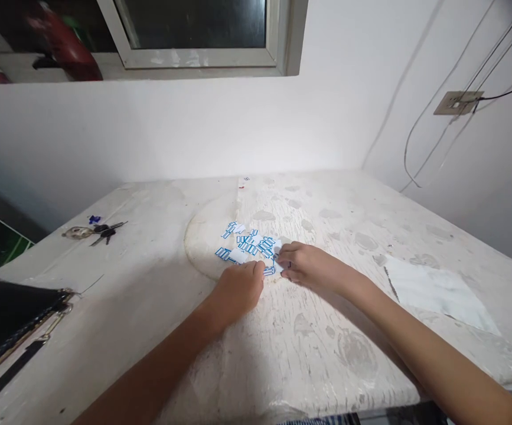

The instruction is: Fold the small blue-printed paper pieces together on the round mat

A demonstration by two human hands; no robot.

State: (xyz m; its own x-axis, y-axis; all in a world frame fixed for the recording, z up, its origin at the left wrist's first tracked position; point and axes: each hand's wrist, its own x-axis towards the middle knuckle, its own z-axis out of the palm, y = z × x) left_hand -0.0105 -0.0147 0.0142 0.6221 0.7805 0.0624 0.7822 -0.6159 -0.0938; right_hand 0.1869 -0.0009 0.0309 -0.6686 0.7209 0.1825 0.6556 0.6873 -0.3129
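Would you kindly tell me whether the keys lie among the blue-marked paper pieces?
No, the keys lie apart, well left of the paper pieces.

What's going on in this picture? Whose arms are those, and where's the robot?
There's no robot here, just a person working with two bare hands. The camera sits on their head, looking forward and down, so you see almost what they'd see.

They're at a big, pale, scuffed table. In the middle lie small white paper pieces with blue marks. The left hand is at the near edge of them, and the right hand reaches in from the other side. I can't tell whether either hand is gripping a piece.

On the left are some keys and a black bag. On the right lies a white sheet.
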